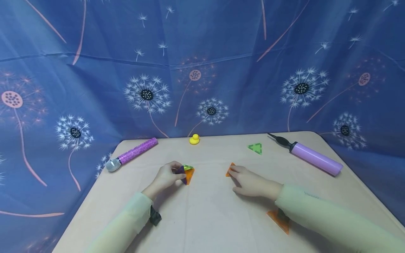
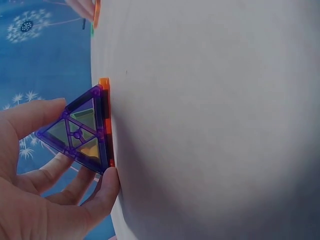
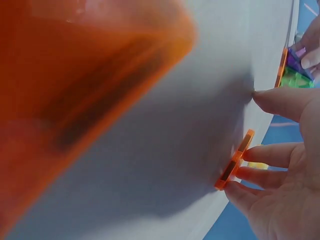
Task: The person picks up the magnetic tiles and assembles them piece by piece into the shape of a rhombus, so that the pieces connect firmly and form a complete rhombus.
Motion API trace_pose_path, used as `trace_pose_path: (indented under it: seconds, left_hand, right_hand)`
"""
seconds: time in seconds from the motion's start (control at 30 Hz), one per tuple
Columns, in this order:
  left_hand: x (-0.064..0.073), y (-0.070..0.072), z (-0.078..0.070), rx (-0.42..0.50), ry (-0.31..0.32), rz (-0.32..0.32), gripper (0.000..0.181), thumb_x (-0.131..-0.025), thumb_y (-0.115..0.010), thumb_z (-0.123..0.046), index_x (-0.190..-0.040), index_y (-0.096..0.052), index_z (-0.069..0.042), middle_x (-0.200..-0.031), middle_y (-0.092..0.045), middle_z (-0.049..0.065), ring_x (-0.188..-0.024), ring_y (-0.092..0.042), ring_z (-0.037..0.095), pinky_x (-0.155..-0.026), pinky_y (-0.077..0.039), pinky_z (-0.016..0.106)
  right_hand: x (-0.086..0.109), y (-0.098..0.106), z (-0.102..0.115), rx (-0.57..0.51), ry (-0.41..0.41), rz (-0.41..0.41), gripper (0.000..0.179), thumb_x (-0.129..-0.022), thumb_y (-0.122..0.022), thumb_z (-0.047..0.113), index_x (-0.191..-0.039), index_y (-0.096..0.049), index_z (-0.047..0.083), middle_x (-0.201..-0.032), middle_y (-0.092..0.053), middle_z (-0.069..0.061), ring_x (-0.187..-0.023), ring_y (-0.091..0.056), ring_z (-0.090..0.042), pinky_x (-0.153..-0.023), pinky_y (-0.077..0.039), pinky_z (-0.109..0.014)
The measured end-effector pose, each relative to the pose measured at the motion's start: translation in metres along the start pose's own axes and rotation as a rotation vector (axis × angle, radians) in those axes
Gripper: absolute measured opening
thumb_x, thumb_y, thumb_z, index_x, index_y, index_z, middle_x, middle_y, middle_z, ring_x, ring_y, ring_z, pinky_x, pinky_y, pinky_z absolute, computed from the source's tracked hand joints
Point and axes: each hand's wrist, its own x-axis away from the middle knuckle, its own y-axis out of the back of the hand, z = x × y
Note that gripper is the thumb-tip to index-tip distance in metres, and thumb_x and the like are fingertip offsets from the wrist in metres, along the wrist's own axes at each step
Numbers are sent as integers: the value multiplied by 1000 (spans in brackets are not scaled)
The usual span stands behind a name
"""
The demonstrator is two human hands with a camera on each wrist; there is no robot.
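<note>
My left hand point(image 1: 166, 177) grips a small cluster of triangular magnetic tiles low over the table. The cluster has a purple tile point(image 2: 77, 134) standing tilted on the near side, a green tile point(image 1: 188, 167) at the back and an orange tile point(image 1: 190, 175). In the left wrist view, its fingers curl around the purple tile's edges. To the right, the fingertips of my right hand point(image 1: 250, 182) rest on a loose orange triangular tile point(image 1: 230, 170), with the thumb apart from it. Another orange tile point(image 1: 280, 222) lies partly hidden below the right forearm.
A green triangular tile point(image 1: 256, 148) lies farther back on the pale table point(image 1: 209, 218). A purple glitter microphone point(image 1: 137, 151) is at the left, a yellow rubber duck point(image 1: 194, 139) at the back edge, and a purple hand pump point(image 1: 316, 159) at the right. A blue patterned cloth hangs behind.
</note>
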Motion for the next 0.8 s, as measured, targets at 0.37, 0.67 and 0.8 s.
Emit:
trace_pose_path:
  seconds: [0.37,0.67,0.8]
  left_hand:
    - [0,-1,-1,-12,1,10,32,-84,-83,-14,-112,-69,-7,-107,-71,4,-100,-66,23,-89,-53,42]
    - [12,18,-3,-190,0,73,50,-81,-85,-21,-119,-61,2,-112,-67,15,-100,-63,30,-92,-53,47]
    - [26,30,-9,-285,-57,160,30,-80,-85,-20,-95,-64,-4,-88,-64,4,-78,-58,20,-71,-53,37]
  right_hand:
    - [-20,-2,15,-1,13,42,62,-91,-70,15,-141,-49,-15,-152,-38,-34,-141,-37,-47,-115,-34,-54]
    - [-17,-2,3,-55,38,21,59,-92,-70,13,-143,-51,-10,-152,-42,-29,-141,-38,-45,-114,-36,-53]
    - [-11,5,-5,-76,42,-9,56,-91,-76,15,-140,-58,-4,-148,-49,-24,-138,-44,-43,-111,-40,-54]
